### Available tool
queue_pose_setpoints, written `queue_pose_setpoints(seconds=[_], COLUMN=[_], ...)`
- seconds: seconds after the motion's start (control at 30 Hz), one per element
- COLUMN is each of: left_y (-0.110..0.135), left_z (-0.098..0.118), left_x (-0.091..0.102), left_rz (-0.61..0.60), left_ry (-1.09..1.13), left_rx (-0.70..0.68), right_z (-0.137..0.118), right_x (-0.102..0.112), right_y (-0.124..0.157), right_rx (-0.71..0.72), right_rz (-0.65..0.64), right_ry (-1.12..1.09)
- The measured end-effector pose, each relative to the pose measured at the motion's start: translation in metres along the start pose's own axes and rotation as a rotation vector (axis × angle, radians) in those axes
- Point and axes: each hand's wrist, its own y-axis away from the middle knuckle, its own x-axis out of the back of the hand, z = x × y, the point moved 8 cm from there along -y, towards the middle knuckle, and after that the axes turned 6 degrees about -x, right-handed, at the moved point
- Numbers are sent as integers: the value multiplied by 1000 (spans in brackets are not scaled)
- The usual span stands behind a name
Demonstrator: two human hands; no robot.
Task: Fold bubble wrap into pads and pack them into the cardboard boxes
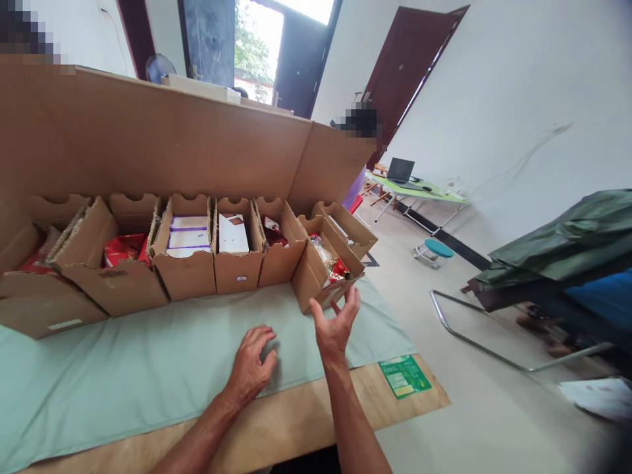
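My right hand [336,330] is raised at the front of a cardboard box [307,284], thumb and fingers apart. I cannot tell whether its fingertips touch the box. Red and clear plastic packets [337,268] show inside that box, which sits out of line with its neighbours. Lower and to the left, my left hand [251,363] is over the pale green cloth [197,349], fingers loosely curved, thumb apart, holding nothing. Nearest beyond it are a box with a white carton [232,234] and another [280,266] with a dark red packet.
More open-topped boxes stand leftward, holding purple-edged white packs [188,237] and red packets [123,249]. A tall cardboard panel [197,145] rises behind. A green leaflet [405,376] lies at the wooden table's right corner. Beyond are a stool [438,247], a laptop [401,170] and a person's head.
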Motion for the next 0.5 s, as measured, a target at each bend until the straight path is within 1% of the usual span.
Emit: queue_pose_setpoints(seconds=[0.1, 0.17, 0.2, 0.33, 0.43, 0.5], left_y=[2, 3, 3, 3, 3, 3], left_z=[0, 0, -1, -2, -1, 0], left_x=[-4, -5, -5, -6, -6, -6], left_rz=[-13, -16, -17, -28, -26, -27], left_ry=[-7, -15, -18, -23, -26, -25], left_rx=[-3, -3, -2, -10, -18, -21], right_z=[-3, -3, -3, 6, 19, 26], right_x=[4, -3, -8, -36, -58, -67], right_y=[21, 25, 23, -8, -32, -41], right_rx=[19, 40, 47, 49, 43, 51], right_rz=[-39, -86, -102, -165, -275, -371], right_ry=[-6, 18, 28, 50, 82, 109])
